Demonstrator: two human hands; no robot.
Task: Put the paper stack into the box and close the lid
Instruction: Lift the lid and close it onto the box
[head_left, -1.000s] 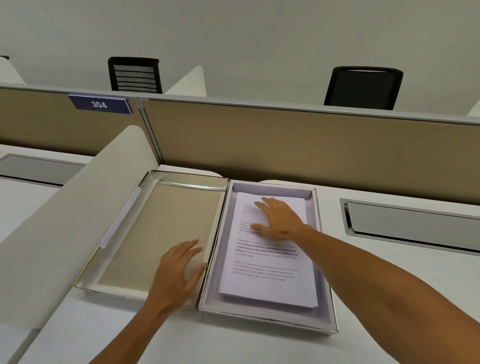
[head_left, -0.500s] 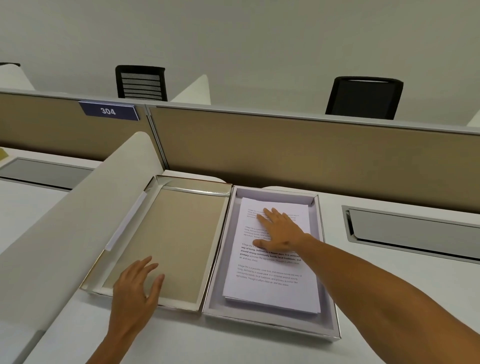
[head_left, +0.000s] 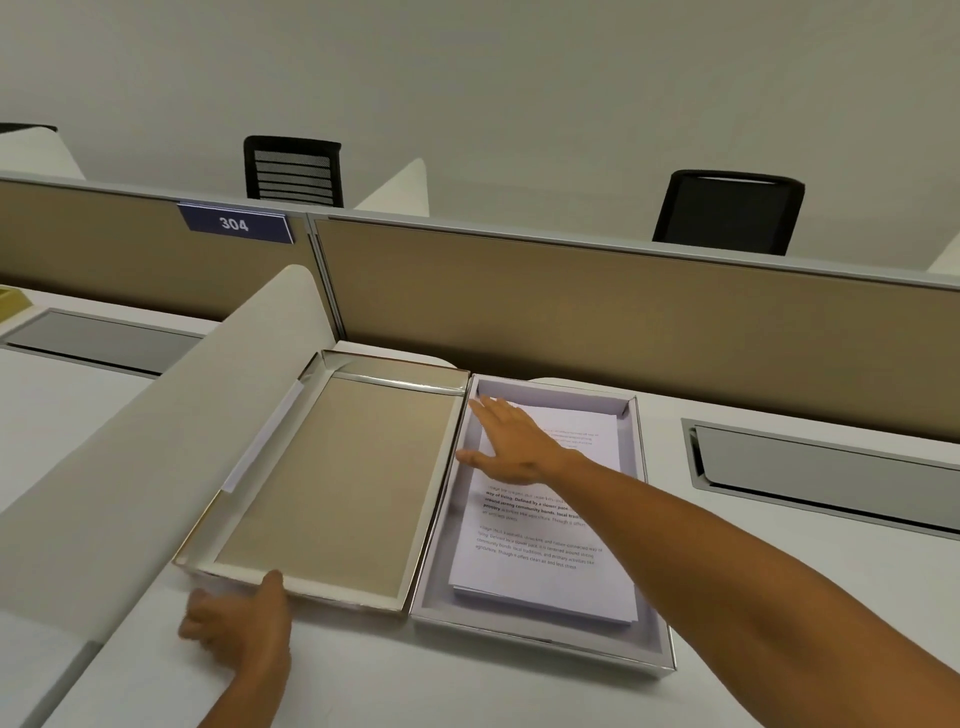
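Observation:
An open flat box (head_left: 540, 642) with a pale lavender inside lies on the white desk. The printed paper stack (head_left: 540, 561) rests inside it. The hinged lid (head_left: 343, 478), beige inside, lies open flat to the left of the box. My left hand (head_left: 239, 623) is at the lid's near left corner, thumb on top of the rim and fingers curled below the edge. My right hand (head_left: 509, 441) is spread flat over the far left part of the paper, its fingertips reaching toward the box's far left corner.
A white curved side divider (head_left: 130, 467) runs close along the lid's left side. A beige partition (head_left: 623, 322) stands right behind the box. A grey cable flap (head_left: 831, 467) is set into the desk to the right. Black chairs (head_left: 727, 213) stand beyond.
My left hand slid off the lid's inner panel, back and left to its near left corner, and took hold of the rim. My right hand moved from mid-page toward the box's far left.

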